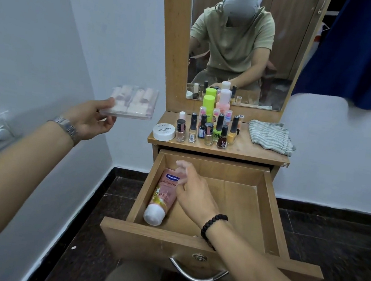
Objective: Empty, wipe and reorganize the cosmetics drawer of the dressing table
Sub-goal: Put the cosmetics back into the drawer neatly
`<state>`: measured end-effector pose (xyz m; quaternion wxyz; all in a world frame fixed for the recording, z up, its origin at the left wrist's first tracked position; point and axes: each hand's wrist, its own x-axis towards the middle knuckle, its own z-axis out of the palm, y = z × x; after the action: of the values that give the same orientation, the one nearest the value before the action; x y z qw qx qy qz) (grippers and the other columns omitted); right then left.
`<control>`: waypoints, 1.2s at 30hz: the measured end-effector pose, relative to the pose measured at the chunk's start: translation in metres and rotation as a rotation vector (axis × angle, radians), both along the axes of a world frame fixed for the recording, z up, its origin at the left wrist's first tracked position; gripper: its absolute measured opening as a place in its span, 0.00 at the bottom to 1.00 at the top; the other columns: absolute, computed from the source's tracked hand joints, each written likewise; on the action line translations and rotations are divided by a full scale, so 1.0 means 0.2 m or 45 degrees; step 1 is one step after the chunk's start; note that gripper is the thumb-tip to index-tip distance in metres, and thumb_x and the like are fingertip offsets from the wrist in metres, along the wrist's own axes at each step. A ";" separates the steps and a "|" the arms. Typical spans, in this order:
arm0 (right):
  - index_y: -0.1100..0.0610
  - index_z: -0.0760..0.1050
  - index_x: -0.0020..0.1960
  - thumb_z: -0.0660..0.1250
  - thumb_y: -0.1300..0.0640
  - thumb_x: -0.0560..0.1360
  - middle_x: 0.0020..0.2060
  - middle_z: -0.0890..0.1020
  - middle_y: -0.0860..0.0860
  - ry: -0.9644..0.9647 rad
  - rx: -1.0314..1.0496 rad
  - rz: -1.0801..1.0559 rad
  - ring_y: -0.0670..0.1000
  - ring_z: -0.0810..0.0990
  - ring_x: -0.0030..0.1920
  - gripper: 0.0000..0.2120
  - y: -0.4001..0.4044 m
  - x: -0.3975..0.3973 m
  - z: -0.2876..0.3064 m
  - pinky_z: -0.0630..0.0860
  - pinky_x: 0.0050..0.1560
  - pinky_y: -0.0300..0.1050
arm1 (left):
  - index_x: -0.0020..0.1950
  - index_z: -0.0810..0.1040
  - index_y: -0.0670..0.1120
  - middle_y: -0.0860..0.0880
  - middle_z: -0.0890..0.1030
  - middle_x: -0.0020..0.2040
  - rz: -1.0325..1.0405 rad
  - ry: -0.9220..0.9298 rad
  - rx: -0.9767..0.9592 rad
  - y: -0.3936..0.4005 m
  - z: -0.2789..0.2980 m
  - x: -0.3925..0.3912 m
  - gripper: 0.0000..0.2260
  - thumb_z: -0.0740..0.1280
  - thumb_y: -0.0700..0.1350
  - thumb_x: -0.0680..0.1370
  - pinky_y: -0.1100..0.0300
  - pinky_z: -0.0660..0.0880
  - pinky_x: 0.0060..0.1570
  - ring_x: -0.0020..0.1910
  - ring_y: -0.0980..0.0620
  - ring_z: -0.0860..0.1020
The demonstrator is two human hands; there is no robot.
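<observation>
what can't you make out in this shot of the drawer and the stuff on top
Head view, the only one:
- Right hand covers the upper part of the pink tube in the drawer; grip unclear, label partly hidden.
- Clear case in the left hand: motion blur, contents unreadable.
- Nail polish bottles: labels too small; back rows hidden by front ones.
- Folded cloth: what lies beneath is hidden.

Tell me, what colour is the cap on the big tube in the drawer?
White. The pink lotion tube's cap shows best in the head view.
</observation>
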<state>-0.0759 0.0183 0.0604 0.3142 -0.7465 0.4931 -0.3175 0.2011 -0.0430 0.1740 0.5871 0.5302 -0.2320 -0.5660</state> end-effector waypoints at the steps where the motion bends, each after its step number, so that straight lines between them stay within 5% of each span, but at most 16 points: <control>1: 0.47 0.62 0.72 0.60 0.62 0.79 0.64 0.75 0.45 -0.045 0.008 -0.009 0.42 0.76 0.58 0.24 0.00 0.00 0.01 0.74 0.55 0.37 | 0.48 0.76 0.45 0.49 0.75 0.46 -0.035 -0.015 -0.005 0.06 0.00 -0.03 0.04 0.68 0.43 0.76 0.69 0.73 0.30 0.37 0.54 0.73; 4: 0.46 0.63 0.71 0.59 0.56 0.81 0.61 0.77 0.44 -0.274 0.053 -0.023 0.43 0.77 0.57 0.20 0.02 -0.03 0.06 0.77 0.56 0.41 | 0.49 0.77 0.44 0.48 0.75 0.45 -0.146 -0.046 -0.015 0.25 -0.02 -0.14 0.06 0.69 0.42 0.74 0.69 0.73 0.31 0.37 0.54 0.73; 7: 0.46 0.63 0.71 0.59 0.49 0.81 0.59 0.79 0.46 -0.578 0.163 -0.015 0.49 0.83 0.50 0.19 0.05 -0.10 0.13 0.82 0.46 0.47 | 0.46 0.76 0.46 0.49 0.77 0.43 -0.249 -0.075 -0.022 0.40 -0.06 -0.32 0.09 0.71 0.42 0.68 0.69 0.74 0.30 0.34 0.54 0.77; 10: 0.47 0.61 0.72 0.60 0.46 0.80 0.59 0.80 0.50 -0.867 0.374 0.020 0.54 0.84 0.49 0.22 0.12 -0.23 0.20 0.80 0.39 0.47 | 0.41 0.76 0.47 0.50 0.80 0.40 -0.315 -0.076 -0.006 0.47 -0.15 -0.53 0.04 0.70 0.40 0.71 0.68 0.74 0.29 0.35 0.53 0.78; 12: 0.46 0.58 0.72 0.64 0.49 0.79 0.59 0.81 0.51 -0.899 0.446 0.016 0.53 0.84 0.49 0.25 0.16 -0.34 0.21 0.80 0.38 0.46 | 0.47 0.77 0.47 0.48 0.81 0.44 -0.362 -0.059 0.013 0.49 -0.21 -0.68 0.05 0.68 0.38 0.75 0.67 0.75 0.30 0.38 0.52 0.79; 16: 0.46 0.55 0.74 0.71 0.61 0.74 0.63 0.77 0.50 -0.633 0.487 -0.070 0.50 0.81 0.56 0.37 0.16 -0.52 0.15 0.82 0.47 0.44 | 0.63 0.75 0.49 0.45 0.81 0.52 -0.486 -0.116 0.023 0.45 -0.32 -0.92 0.17 0.67 0.35 0.76 0.65 0.76 0.32 0.41 0.51 0.79; 22: 0.53 0.65 0.70 0.68 0.55 0.73 0.62 0.76 0.50 0.175 0.197 -0.259 0.52 0.78 0.57 0.27 0.14 -0.64 0.09 0.78 0.55 0.49 | 0.66 0.73 0.51 0.45 0.81 0.48 -0.545 -0.128 0.211 0.34 -0.49 -1.10 0.20 0.64 0.33 0.78 0.63 0.78 0.33 0.40 0.50 0.78; 27: 0.55 0.65 0.71 0.66 0.53 0.75 0.66 0.69 0.53 0.541 0.248 -0.195 0.55 0.76 0.58 0.26 0.14 -0.62 0.04 0.74 0.55 0.44 | 0.65 0.72 0.50 0.44 0.80 0.45 -0.544 -0.180 0.299 0.26 -0.59 -1.14 0.19 0.61 0.32 0.79 0.60 0.79 0.32 0.38 0.48 0.78; 32: 0.57 0.64 0.72 0.64 0.52 0.76 0.64 0.73 0.55 0.606 0.322 -0.206 0.55 0.76 0.60 0.26 0.16 -0.62 0.03 0.74 0.57 0.45 | 0.58 0.72 0.51 0.42 0.80 0.44 -0.547 -0.262 0.350 0.18 -0.62 -1.21 0.17 0.61 0.30 0.78 0.56 0.80 0.36 0.40 0.47 0.79; 36: 0.59 0.69 0.64 0.62 0.53 0.76 0.60 0.76 0.56 0.593 0.312 -0.232 0.56 0.77 0.57 0.19 0.17 -0.61 0.03 0.73 0.49 0.43 | 0.54 0.73 0.49 0.44 0.80 0.46 -0.592 -0.318 0.293 0.16 -0.66 -1.29 0.17 0.63 0.27 0.75 0.56 0.78 0.44 0.42 0.49 0.78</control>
<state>-0.1971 0.0527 0.0670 0.2506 -0.7085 0.6518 -0.1023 -0.0573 -0.0105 0.0416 0.3446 0.5914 -0.3522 -0.6383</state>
